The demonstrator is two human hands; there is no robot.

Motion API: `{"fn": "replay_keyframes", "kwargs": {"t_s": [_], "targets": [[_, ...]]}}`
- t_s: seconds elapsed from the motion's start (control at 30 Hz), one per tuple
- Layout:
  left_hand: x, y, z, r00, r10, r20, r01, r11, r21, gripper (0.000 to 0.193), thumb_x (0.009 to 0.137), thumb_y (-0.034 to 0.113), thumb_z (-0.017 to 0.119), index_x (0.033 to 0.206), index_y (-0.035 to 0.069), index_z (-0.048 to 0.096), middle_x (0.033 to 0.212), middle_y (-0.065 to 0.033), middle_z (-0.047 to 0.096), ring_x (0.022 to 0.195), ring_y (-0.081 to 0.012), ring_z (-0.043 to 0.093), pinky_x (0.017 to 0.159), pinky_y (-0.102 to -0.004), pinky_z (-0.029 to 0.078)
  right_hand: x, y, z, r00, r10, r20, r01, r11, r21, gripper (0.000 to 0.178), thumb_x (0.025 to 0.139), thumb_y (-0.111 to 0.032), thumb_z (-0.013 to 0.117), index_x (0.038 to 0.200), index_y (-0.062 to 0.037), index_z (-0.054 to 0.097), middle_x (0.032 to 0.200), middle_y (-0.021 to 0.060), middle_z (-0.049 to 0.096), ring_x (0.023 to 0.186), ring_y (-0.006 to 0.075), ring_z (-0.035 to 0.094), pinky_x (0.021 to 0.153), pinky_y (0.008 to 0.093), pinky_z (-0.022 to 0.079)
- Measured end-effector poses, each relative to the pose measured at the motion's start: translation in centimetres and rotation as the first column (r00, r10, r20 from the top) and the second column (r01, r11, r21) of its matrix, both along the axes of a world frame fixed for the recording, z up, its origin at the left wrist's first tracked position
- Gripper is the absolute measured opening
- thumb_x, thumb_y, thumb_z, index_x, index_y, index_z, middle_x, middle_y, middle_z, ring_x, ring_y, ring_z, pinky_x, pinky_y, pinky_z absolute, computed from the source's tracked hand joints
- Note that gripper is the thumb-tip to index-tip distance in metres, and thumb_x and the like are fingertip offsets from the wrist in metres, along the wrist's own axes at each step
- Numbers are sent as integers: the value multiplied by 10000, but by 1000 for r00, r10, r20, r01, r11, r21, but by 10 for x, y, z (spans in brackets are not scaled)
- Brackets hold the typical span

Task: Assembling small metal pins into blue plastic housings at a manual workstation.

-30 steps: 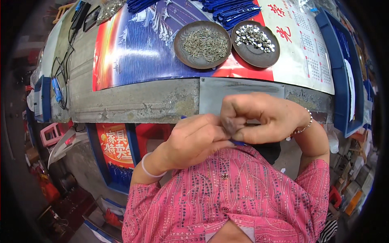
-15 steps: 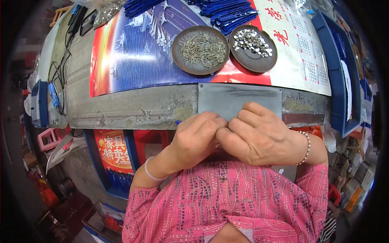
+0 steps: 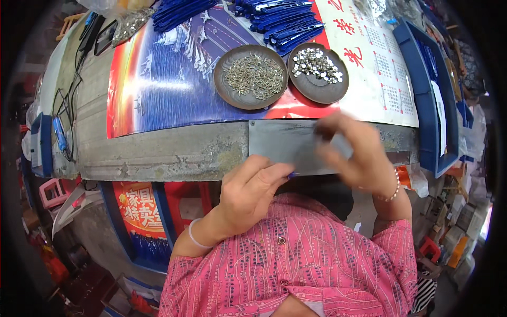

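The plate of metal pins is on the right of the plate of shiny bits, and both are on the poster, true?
No, the plate of metal pins is left of the plate of shiny bits in the head view; both are on the poster.

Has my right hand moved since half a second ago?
Yes. Against the grey plate at the table edge, your right hand has moved rightward and forward, away from your left hand, though it is blurred.
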State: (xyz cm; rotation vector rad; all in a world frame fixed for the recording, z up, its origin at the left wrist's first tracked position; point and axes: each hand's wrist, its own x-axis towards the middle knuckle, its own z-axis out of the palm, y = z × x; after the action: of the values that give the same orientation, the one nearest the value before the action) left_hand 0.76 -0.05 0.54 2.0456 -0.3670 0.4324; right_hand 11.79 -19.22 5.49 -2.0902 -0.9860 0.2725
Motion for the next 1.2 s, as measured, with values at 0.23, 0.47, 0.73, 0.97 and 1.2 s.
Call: {"fn": "replay_keyframes", "kwargs": {"t_s": [0.23,0.47,0.73,0.97,1.2], "targets": [[-7,-7,5,973,-41,-227,-15,971,-239,176,783,-61,598,948,-7,567,818,-103,570,684,-164,559,598,-251,440,53,-24,-26,913,-80,400,195,947,-256,230,822,-53,577,1044,7,588,980,154,550,922,309,539,809,355,429],[-7,-3,-2,968,-1,-249,-62,968,-244,200,761,-69,623,945,-15,570,812,-126,586,668,-222,591,577,-281,464,57,-22,-29,911,-26,411,205,893,-400,271,804,-119,614,1048,-3,589,993,138,536,977,298,501,887,376,359],[-2,-5,-3,937,16,-350,-129,944,-303,180,775,-52,624,945,-8,582,806,-118,589,670,-198,580,589,-269,455,68,-28,-20,948,97,303,37,912,-409,192,748,-85,635,911,-21,557,926,120,521,922,280,501,853,373,363],[-5,-10,-9,930,-86,-358,-76,906,-416,188,828,-112,536,997,-30,541,910,-74,513,653,-70,498,560,-188,412,67,-33,-22,910,173,377,-23,928,-371,151,736,-67,637,825,-47,517,825,96,492,848,283,501,826,384,360],[4,-24,-7,851,-216,-479,-275,593,-757,173,875,-46,522,1045,-20,542,958,-79,537,675,-100,522,561,-212,414,4,-20,-12,995,71,-71,-55,977,204,173,676,65,682,779,-27,578,763,82,595,732,233,585,663,322,456]]}}
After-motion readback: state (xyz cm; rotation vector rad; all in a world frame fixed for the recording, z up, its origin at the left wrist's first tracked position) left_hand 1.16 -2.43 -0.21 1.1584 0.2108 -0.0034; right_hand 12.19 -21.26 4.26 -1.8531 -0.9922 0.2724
